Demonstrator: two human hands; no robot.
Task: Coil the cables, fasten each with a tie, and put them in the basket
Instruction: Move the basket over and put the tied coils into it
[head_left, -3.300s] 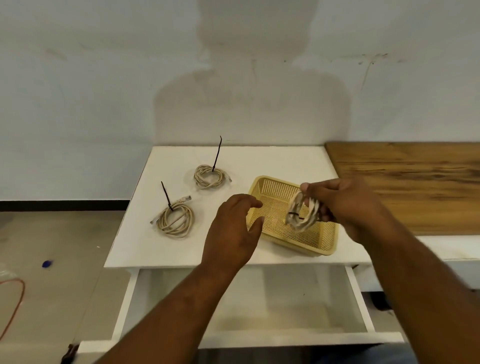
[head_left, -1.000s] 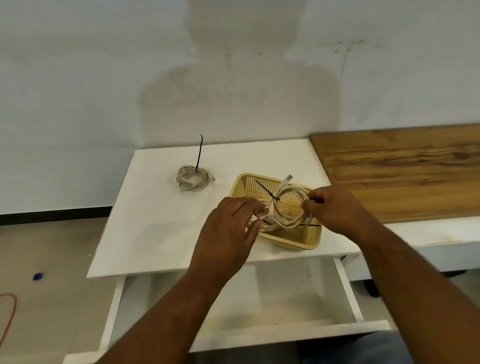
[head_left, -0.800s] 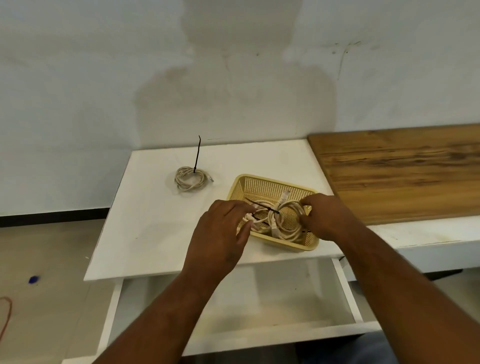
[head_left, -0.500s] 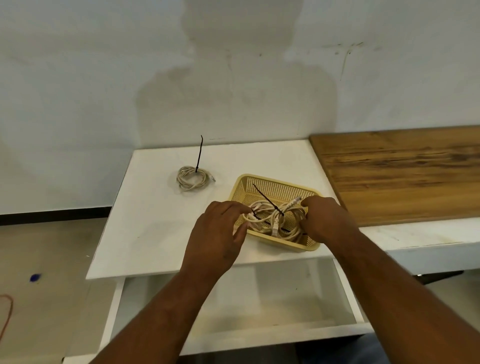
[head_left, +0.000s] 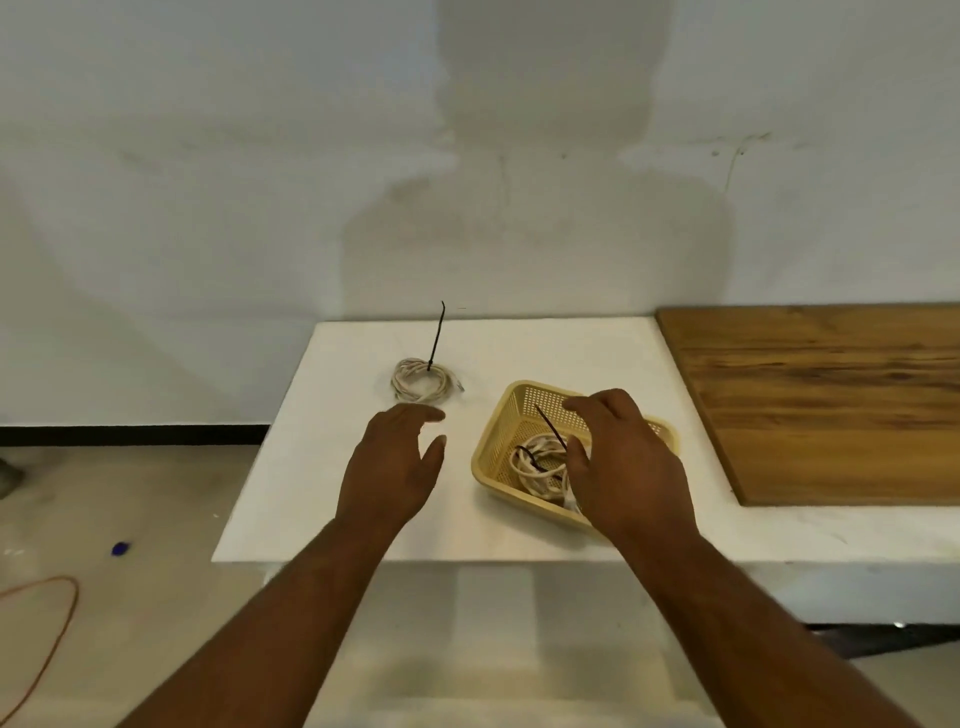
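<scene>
A shallow yellow plastic mesh basket (head_left: 491, 447) sits on the white surface (head_left: 322, 467), towards its right and near side, just left of a brown wooden board (head_left: 831, 395) that covers the right part. Inside the basket lie coiled cream cables (head_left: 535, 462), bound with a thin black tie (head_left: 549, 427) whose loose tail slants up and to the far left. How many coils lie there cannot be told, since the right hand (head_left: 623, 462) hovers over the basket's right half and hides part of it. This hand's fingers (head_left: 587, 402) are spread and lightly bent, palm down, and grip nothing. The left hand (head_left: 395, 467) hangs above the bare surface to the left of the basket, apart from it, its fingers (head_left: 415, 415) relaxed and nearly straight, thumb out to the right, also holding nothing. Farther off and to the left, well apart from the basket, a separate coil of cream cable (head_left: 420, 382) lies flat on the surface, with its own slim black fastener (head_left: 438, 338) standing nearly upright from its far edge. On the floor (head_left: 130, 493) at the left are a small blue object (head_left: 120, 547) and a loop of orange cord (head_left: 47, 623).
</scene>
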